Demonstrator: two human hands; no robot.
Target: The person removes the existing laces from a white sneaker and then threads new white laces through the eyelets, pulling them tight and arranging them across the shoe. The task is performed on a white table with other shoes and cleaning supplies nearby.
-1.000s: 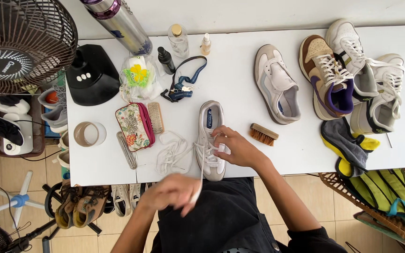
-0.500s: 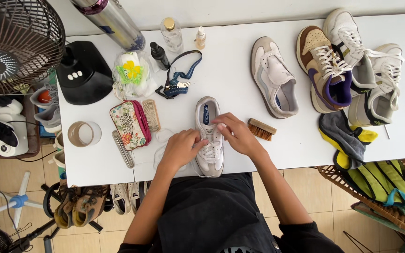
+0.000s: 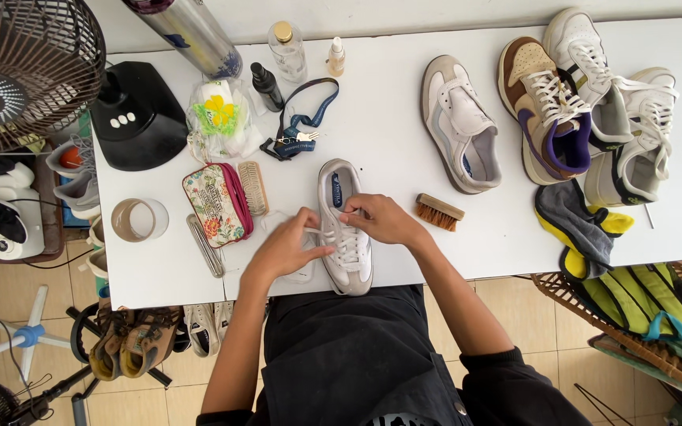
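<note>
At the lower centre of the frame, your left hand and right hand meet over a white sneaker that lies lengthwise near the front edge of the white tabletop, toe toward you. Your left grip pinches the laces from the left side of the shoe, fingers closed on them; your right grip is curled shut on the laces near the tongue.

Just right of your right hand lies a small wooden brush, apart from the shoe. Left of the shoe sit a floral pouch with a second brush beside it, and a roll of tape further left.

Further up the frame, a blue lanyard with keys lies above the sneaker, with a dark spray bottle and a clear bottle beyond it. At centre right rests the matching grey-and-white sneaker; at the upper right stand a brown-and-purple shoe and white sneakers. A black fan base fills the upper left.
</note>
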